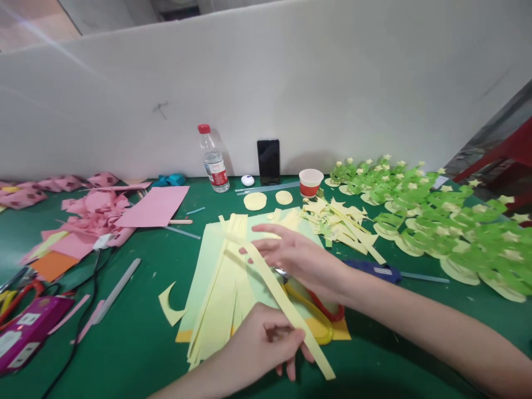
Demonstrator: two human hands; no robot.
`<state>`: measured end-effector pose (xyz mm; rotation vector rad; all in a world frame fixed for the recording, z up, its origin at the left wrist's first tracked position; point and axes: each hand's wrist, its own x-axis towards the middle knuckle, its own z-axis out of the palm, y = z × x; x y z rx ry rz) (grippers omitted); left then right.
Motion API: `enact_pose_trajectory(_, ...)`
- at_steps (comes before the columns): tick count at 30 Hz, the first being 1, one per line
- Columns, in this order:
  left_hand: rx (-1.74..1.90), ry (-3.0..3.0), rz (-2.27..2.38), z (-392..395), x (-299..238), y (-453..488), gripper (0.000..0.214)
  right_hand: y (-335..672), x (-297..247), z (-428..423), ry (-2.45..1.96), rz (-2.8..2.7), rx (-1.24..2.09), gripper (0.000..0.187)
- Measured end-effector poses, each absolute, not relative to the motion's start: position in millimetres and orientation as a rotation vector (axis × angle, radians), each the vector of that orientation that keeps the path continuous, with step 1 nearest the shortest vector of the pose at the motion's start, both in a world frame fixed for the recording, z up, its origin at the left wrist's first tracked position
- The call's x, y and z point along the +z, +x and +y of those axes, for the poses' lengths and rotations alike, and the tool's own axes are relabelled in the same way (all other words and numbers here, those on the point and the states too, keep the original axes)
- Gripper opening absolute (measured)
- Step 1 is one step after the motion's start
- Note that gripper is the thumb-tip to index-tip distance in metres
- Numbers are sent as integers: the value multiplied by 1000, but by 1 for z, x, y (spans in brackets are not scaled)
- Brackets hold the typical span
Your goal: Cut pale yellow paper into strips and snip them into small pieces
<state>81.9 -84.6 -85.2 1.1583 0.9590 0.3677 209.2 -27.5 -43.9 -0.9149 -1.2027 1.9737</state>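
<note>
My left hand [274, 341] pinches a long pale yellow paper strip [274, 285] near its lower end. The strip slants up and away to the left. My right hand [291, 249] is open above the paper, its fingers stretched out beside the upper part of the strip; whether they touch it is unclear. Under both hands lie several loose yellow strips [222, 299] on light green sheets [199, 288]. Scissors with yellow and red handles [320, 321] lie partly hidden beneath my right forearm. A curved yellow scrap [169, 306] rests to the left.
Green paper plants with yellow stars [449, 216] stand at right. Yellow scraps [341, 221], a paper cup [311, 183], a phone [269, 162] and a bottle [215, 166] line the back. At left are pink paper [153, 206], a purple power strip [31, 332] and a glue gun [374, 270] at right.
</note>
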Motion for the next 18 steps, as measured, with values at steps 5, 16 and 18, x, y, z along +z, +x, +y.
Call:
enact_pose_trajectory(5,491,1051,1011,-80,-98,76,41,186,-38,3,-1003,-1556,1741,31)
enact_pose_trajectory(16,717,716,960,-68,-115,64,38,237,-96,-62,-1553,-2407,795,26)
enact_pose_trajectory(18,738,681,944,-67,-118,65,37,243,-106,-71,-1608,-2439,784,36)
